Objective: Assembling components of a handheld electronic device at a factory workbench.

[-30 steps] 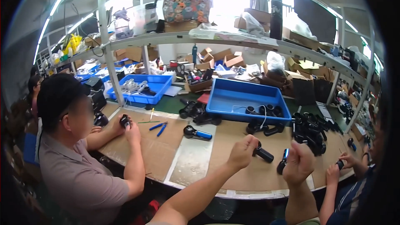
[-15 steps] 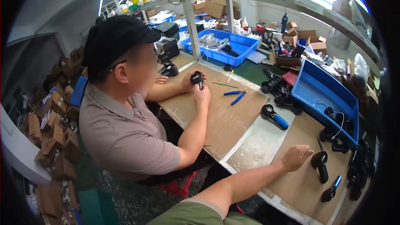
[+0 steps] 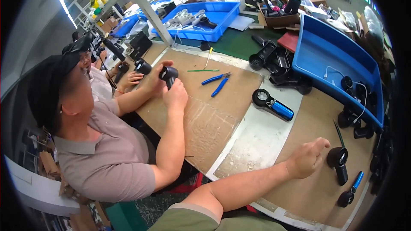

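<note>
My left hand (image 3: 305, 159) reaches over the brown work mat, its fingers curled into a loose fist with the index finger partly stretched out. I see nothing in it. Just to its right lies a black handheld fan (image 3: 338, 162), apart from the fingers. A smaller handheld fan with a shiny blue handle (image 3: 352, 189) rests nearer the table's right edge. Beyond my hand a thin dark rod (image 3: 338, 132) lies on the mat. Farther off sits a black handheld fan with a blue handle (image 3: 274, 105), on the white strip. My right hand is out of view.
At my left a co-worker holds a black fan (image 3: 168, 75) in both hands; another person sits behind. Blue-handled nippers (image 3: 217, 83) lie on the mat. A blue bin (image 3: 334, 55) with fans and a cable stands right; a blue tray (image 3: 227, 25) of white parts stands behind.
The view has swung, so table and co-worker appear farther left. My left hand's index finger stretches out more. A second person has come into view behind the co-worker, who still holds the fan.
</note>
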A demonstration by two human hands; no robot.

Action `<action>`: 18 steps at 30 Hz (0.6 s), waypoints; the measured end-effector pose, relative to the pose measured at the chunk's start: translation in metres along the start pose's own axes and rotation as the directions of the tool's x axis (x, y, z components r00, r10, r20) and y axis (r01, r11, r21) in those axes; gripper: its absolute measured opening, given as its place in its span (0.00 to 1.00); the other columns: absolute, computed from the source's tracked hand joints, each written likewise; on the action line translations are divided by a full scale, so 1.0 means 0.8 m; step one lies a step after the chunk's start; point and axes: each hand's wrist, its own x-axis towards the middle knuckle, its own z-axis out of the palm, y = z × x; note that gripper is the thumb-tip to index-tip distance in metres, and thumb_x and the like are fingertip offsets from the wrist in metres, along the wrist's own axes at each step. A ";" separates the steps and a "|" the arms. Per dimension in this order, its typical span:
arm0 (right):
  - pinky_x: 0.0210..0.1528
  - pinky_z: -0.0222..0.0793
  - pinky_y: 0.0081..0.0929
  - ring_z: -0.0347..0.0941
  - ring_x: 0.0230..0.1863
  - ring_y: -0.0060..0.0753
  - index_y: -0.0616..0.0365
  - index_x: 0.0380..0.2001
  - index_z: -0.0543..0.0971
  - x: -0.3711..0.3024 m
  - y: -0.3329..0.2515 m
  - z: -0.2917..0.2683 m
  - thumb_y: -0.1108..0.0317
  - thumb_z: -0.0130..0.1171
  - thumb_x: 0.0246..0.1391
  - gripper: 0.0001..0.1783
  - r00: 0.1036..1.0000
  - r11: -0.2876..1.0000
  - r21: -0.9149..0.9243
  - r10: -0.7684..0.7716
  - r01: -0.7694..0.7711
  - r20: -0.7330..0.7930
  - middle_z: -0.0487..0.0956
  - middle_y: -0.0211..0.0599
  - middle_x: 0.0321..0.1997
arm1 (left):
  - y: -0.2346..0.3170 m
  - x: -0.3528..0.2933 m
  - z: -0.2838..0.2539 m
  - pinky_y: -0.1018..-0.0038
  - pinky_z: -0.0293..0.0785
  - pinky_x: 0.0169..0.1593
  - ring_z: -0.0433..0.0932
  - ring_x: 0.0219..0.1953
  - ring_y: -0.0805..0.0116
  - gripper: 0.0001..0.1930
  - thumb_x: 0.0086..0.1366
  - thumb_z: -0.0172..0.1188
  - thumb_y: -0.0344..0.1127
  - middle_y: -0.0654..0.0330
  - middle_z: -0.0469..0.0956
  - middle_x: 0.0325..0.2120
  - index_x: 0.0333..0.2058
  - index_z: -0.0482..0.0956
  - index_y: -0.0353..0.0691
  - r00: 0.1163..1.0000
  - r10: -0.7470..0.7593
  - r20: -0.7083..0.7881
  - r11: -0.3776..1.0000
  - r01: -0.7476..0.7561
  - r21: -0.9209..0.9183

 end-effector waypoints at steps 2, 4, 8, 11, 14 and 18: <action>0.43 0.75 0.39 0.75 0.32 0.39 0.58 0.39 0.81 -0.010 0.017 0.012 0.66 0.59 0.71 0.08 0.999 0.999 0.011 0.043 -0.044 0.024 0.80 0.39 0.33 | -0.004 0.004 0.004 0.60 0.73 0.37 0.77 0.30 0.51 0.15 0.65 0.57 0.20 0.55 0.77 0.34 0.49 0.74 0.40 0.998 0.066 0.010 0.998 -0.066 0.000; 0.43 0.75 0.39 0.76 0.33 0.39 0.58 0.41 0.81 -0.018 0.029 0.025 0.66 0.60 0.71 0.08 0.995 0.996 0.030 0.081 -0.082 0.056 0.80 0.39 0.34 | -0.003 0.003 0.003 0.60 0.73 0.37 0.77 0.30 0.51 0.14 0.65 0.57 0.20 0.55 0.77 0.34 0.48 0.74 0.40 0.999 0.034 0.026 0.999 -0.034 -0.001; 0.45 0.75 0.39 0.76 0.34 0.39 0.59 0.43 0.80 -0.028 0.041 0.044 0.66 0.61 0.70 0.08 0.985 0.988 0.069 0.130 -0.138 0.115 0.81 0.40 0.37 | -0.004 0.003 0.000 0.61 0.73 0.36 0.76 0.30 0.53 0.12 0.65 0.58 0.20 0.55 0.77 0.36 0.45 0.75 0.40 0.998 -0.014 0.054 1.000 0.014 0.000; 0.46 0.75 0.38 0.77 0.35 0.39 0.59 0.45 0.79 -0.028 0.039 0.054 0.66 0.61 0.69 0.09 0.977 0.981 0.102 0.145 -0.162 0.158 0.81 0.40 0.38 | -0.004 0.004 0.000 0.62 0.74 0.36 0.76 0.29 0.54 0.09 0.65 0.59 0.21 0.56 0.77 0.35 0.42 0.76 0.39 0.996 0.025 0.088 0.998 -0.030 0.054; 0.47 0.76 0.38 0.77 0.37 0.39 0.59 0.47 0.79 -0.028 0.034 0.061 0.66 0.62 0.69 0.10 0.969 0.974 0.133 0.155 -0.182 0.193 0.81 0.41 0.40 | -0.004 0.004 0.000 0.62 0.74 0.36 0.76 0.29 0.54 0.07 0.64 0.59 0.21 0.56 0.77 0.35 0.40 0.76 0.39 0.995 0.039 0.090 0.997 -0.045 0.064; 0.49 0.76 0.38 0.78 0.38 0.39 0.59 0.50 0.78 -0.028 0.024 0.066 0.66 0.63 0.68 0.12 0.958 0.964 0.167 0.165 -0.207 0.233 0.81 0.41 0.42 | -0.004 0.004 -0.001 0.63 0.74 0.35 0.76 0.29 0.55 0.06 0.64 0.60 0.21 0.56 0.77 0.34 0.38 0.77 0.39 0.996 0.043 0.079 0.998 -0.046 0.040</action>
